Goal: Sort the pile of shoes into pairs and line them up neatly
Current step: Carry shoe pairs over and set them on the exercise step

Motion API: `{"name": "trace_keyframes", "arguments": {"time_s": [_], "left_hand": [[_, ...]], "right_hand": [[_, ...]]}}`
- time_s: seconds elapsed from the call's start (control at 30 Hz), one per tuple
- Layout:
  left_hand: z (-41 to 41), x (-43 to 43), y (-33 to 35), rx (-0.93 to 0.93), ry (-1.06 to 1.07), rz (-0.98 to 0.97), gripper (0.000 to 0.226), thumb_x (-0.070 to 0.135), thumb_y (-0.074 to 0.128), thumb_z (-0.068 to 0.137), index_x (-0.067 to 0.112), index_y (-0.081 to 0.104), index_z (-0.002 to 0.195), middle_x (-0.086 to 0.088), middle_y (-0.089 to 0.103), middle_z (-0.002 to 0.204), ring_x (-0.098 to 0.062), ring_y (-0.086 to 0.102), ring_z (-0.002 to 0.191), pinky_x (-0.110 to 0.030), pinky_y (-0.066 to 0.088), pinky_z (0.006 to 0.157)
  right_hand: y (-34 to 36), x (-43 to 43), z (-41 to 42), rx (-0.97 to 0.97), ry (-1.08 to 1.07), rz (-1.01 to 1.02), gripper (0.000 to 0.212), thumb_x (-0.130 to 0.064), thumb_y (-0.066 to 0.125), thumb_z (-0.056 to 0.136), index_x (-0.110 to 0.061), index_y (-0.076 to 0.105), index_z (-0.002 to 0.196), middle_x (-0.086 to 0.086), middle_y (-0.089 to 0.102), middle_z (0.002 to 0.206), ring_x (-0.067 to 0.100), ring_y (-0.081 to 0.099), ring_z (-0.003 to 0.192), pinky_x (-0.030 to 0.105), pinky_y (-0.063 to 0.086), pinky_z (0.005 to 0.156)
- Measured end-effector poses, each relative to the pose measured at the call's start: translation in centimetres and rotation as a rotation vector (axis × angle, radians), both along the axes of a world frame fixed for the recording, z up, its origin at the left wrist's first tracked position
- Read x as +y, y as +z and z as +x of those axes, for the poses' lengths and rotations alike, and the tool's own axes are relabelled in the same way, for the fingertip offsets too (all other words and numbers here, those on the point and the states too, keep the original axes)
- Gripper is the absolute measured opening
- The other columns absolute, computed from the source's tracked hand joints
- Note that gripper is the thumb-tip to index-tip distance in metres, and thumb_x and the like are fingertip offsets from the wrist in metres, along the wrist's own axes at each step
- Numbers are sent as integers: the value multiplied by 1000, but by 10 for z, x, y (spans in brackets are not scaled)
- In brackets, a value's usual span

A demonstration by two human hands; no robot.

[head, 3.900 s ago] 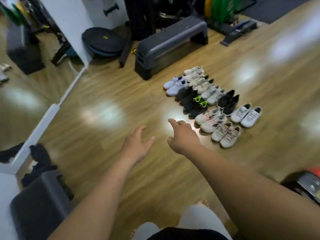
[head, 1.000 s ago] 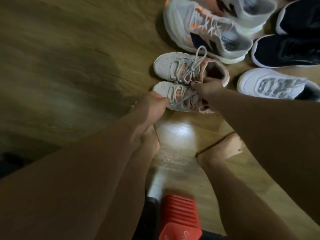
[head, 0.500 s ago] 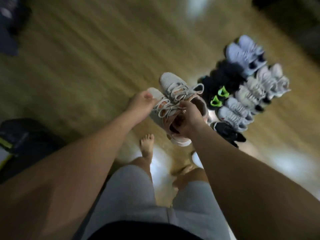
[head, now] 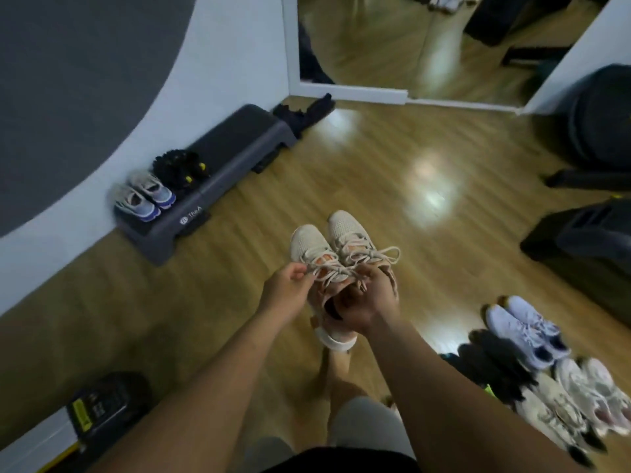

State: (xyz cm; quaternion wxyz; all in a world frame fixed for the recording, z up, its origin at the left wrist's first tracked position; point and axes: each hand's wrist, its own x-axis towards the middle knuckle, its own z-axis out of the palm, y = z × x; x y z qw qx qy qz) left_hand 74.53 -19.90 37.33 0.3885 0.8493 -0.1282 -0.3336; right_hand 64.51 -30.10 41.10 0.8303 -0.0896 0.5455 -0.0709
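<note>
I hold a pair of beige sneakers [head: 327, 247] with peach tongues in the air above the wooden floor, toes pointing away from me. My right hand [head: 368, 302] grips both shoes at their collars, fingers curled inside the openings. My left hand [head: 290, 288] pinches the laces of the left shoe. At the lower right the lined-up shoes stand on the floor: a white-lavender pair [head: 526, 329], dark shoes [head: 491, 370] and pale pairs [head: 580, 401]. Another pair, lavender with purple soles [head: 143, 199], sits on a grey step platform [head: 211, 179] by the wall.
A spiky black ball [head: 176, 170] lies on the step platform. A wall mirror [head: 426, 46] stands ahead. Dark gym equipment [head: 587, 233] fills the right side. A black and yellow box [head: 99, 407] sits at the lower left. My bare feet are below the held shoes.
I lifted the beige pair off the floor from the end of the row, stood up and turned towards the wall with the step platform. My left hand went from the toe to the laces.
</note>
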Motion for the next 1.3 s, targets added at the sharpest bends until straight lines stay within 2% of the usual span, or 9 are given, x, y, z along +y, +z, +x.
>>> {"name": "trace_keyframes", "arguments": {"time_s": [0.17,0.3,0.4,0.67,0.8,0.93,1.07,1.17,1.3], "left_hand": [[86,-37,9,-3,69,70,25,31,58,92,19,65,113,-1,66,116,-18,60,102,-28,46,85],[158,-57,13,-6,158,64,28,33,58,93,19,65,116,-1,66,118,-16,60,100,-24,42,80],[215,-65,11,10,213,61,29,35,57,94,20,64,118,3,65,118,-12,58,100,-23,41,81],[406,-81,-24,125,288,72,29,34,57,93,21,61,118,7,63,113,-11,56,97,-25,41,79],[491,-80,-29,149,286,121,28,37,58,92,22,62,115,5,65,114,-14,59,102,-26,45,83],[565,-87,-31,206,331,129,23,37,55,93,24,63,110,5,66,104,-12,59,85,-25,41,65],[634,-106,-49,268,403,89,13,31,58,92,28,58,80,-2,64,89,-21,63,83,-37,49,75],[688,-117,-76,341,484,71,6,32,59,93,27,61,90,-5,66,97,-19,61,88,-36,46,76],[759,-135,-131,450,500,33,25,46,58,92,30,57,111,12,62,107,-8,58,99,-35,48,89]], "right_hand": [[8,-58,90,-17,90,22,28,-24,51,92,2,61,87,19,67,60,30,64,42,36,52,40],[5,-92,175,47,157,-19,32,-29,57,87,0,65,99,17,74,85,34,66,89,43,53,81],[3,-109,245,76,260,-68,32,-30,60,85,-5,64,104,16,69,104,34,60,105,47,41,105],[-29,-131,459,93,298,-8,36,-26,62,83,-10,62,114,15,67,107,34,61,96,42,47,65],[-30,-137,549,62,285,35,29,-25,60,86,-9,61,110,14,65,100,32,61,89,43,44,61],[-41,-146,633,78,258,57,27,-25,60,87,-7,61,107,11,65,91,27,60,77,30,50,45],[-69,-160,724,115,322,71,21,-24,57,92,-4,61,98,12,65,92,27,60,79,33,46,53],[-104,-175,793,162,368,93,17,-22,56,92,-5,59,89,11,63,86,24,57,77,35,42,60],[-192,-199,870,243,395,91,27,-23,64,84,-10,63,108,6,69,103,20,61,92,30,46,72]]}}
